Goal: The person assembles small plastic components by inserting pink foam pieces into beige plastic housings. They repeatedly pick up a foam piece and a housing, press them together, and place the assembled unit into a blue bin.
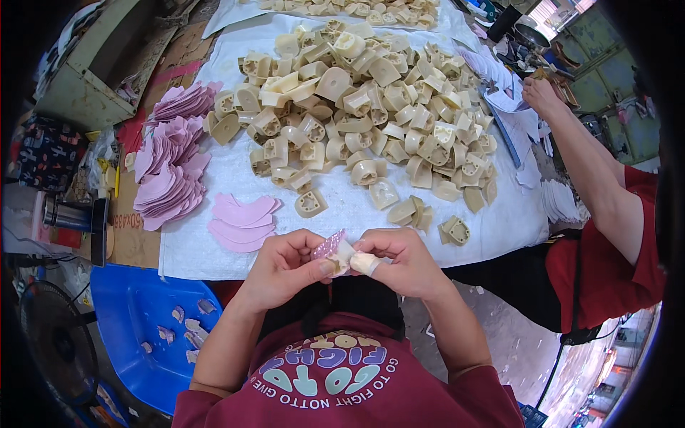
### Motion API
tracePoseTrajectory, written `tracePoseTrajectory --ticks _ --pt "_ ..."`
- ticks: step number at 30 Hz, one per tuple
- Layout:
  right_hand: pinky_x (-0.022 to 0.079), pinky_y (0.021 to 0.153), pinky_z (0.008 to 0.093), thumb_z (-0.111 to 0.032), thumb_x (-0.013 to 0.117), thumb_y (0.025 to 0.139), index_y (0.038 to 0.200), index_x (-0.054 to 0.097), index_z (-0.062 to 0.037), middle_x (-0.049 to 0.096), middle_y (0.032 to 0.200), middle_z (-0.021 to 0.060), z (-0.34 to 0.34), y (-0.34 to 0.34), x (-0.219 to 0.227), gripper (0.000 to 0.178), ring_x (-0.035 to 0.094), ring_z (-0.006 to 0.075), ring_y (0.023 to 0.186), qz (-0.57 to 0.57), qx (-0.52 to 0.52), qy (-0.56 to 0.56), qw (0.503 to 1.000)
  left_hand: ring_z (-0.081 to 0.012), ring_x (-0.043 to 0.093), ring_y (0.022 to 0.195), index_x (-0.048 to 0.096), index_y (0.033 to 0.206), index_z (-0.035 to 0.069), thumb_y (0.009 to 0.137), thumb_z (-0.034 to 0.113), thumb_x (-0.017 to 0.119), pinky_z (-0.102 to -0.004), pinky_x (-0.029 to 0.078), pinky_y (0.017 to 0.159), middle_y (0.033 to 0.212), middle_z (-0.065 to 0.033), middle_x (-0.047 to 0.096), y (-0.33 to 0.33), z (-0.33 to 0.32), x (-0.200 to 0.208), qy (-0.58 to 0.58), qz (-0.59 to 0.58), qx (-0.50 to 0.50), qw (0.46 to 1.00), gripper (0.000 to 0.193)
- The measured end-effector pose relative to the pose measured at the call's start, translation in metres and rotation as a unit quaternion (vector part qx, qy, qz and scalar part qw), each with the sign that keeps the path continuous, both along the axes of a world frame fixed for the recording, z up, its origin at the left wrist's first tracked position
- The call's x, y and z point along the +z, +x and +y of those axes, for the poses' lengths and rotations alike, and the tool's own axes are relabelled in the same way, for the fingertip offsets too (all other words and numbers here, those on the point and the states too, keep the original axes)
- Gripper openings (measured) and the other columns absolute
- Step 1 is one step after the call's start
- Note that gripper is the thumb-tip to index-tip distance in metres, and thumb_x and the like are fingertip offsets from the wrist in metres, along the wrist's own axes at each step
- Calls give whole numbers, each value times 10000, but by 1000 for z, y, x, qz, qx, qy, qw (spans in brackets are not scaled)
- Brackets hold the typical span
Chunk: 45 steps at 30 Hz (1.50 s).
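Just past the table's near edge, both my hands hold one small shoe heel (343,255), with pink glittery covering (330,245) on its left side. My left hand (291,269) pinches it between thumb and fingers. On the other side my right hand (401,265) grips the pale edge; a whitish wrap covers its thumb. My fingers hide part of the heel. Beyond them lies a large heap of beige plastic heels (334,84), with a few loose ones (311,204) nearer me. To the left, a few pink cut pieces (242,232) lie fanned out.
Taller stacks of pink pieces (170,196) stand at the left. A blue basin (118,314) below holds several small covered pieces (165,333); a black fan (57,342) is beside it. At right, another person's arm (581,135) reaches over white sheets (503,89).
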State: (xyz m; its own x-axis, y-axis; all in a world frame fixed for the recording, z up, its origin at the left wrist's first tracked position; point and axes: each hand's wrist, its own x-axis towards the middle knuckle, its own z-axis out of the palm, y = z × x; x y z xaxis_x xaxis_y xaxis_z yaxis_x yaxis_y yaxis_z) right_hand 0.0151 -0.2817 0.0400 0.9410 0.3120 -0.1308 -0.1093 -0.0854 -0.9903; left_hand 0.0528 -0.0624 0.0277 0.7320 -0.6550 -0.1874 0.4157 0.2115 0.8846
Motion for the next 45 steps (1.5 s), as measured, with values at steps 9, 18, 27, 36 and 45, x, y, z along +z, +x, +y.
tracePoseTrajectory --ticks 9,18,27,36,45 --pt "475 715 250 -107 617 879 1036 634 4 651 920 57 24 -4 -14 193 588 96 806 -1 36 -82 996 -110 625 763 570 1132 -31 870 90 632 -267 541 663 887 -77 654 -13 47 5 81 73 72 991 295" --pt "476 803 265 -135 608 904 1060 613 2 633 995 64 81 0 -25 208 595 110 902 17 -115 155 981 -190 658 791 427 1317 8 927 232 567 -364 584 713 958 -118 645 -21 33 -2 -184 251 158 937 471" --pt "477 702 256 -134 593 901 961 647 14 650 847 59 72 2 -15 169 600 114 758 186 -148 336 912 -184 644 874 429 1314 -15 911 50 565 -322 550 754 1010 -143 647 -30 8 -10 -66 -1 233 970 430" --pt "458 806 353 -126 637 839 1015 649 -19 656 965 101 106 24 -32 206 609 210 888 -213 -7 -122 969 -142 624 936 491 1288 -28 896 27 553 -280 504 821 1042 -106 657 -60 155 3 311 -119 289 898 400" --pt "445 796 441 -92 575 739 807 649 -27 604 834 120 140 98 -60 120 577 283 888 -370 56 -397 838 -348 510 1145 513 1262 14 786 102 679 -377 402 973 1260 -195 504 -77 204 -15 605 -270 311 681 512"
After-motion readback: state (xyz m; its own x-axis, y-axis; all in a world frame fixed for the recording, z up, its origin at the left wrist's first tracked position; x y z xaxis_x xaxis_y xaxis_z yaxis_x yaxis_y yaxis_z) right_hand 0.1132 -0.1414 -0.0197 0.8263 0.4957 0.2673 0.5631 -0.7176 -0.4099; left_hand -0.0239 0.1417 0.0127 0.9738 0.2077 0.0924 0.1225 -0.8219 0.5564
